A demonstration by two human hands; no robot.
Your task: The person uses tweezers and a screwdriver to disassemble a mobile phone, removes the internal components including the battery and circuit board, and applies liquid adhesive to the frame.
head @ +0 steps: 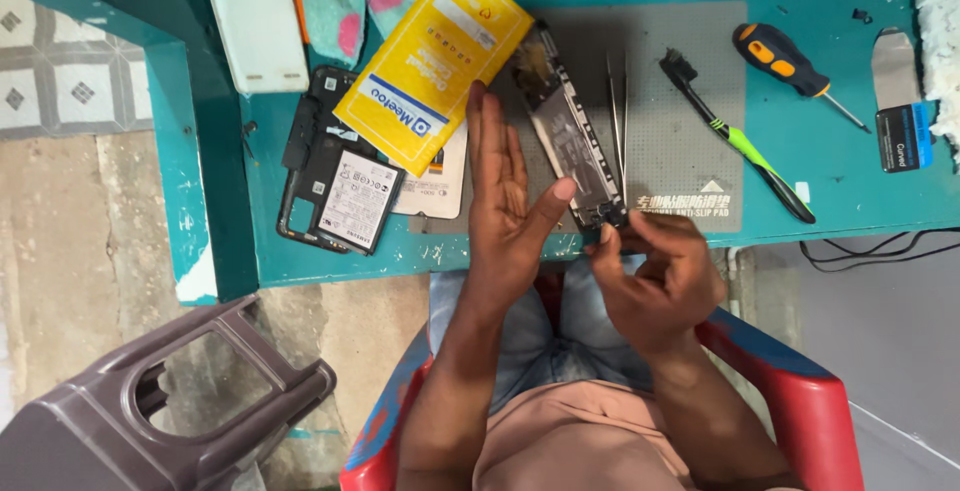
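One bare phone frame (pixel 570 136), dark, narrow, left hand (pixel 505 201) spread flat, right hand (pixel 650 271) pinching its end

An orange-handled screwdriver (pixel 783 61), green brush (pixel 738 139) and yellow packet (pixel 432 61) (flat) lie on the teal table (pixel 830 161).

Opened smartphone chassis (pixel 568 131), a long, narrow dark frame with exposed silvery internal parts, lying diagonally on the grey anti-slip mat (pixel 690 81) near the front edge of the teal table (pixel 830 151); its lower end overhangs towards that edge.
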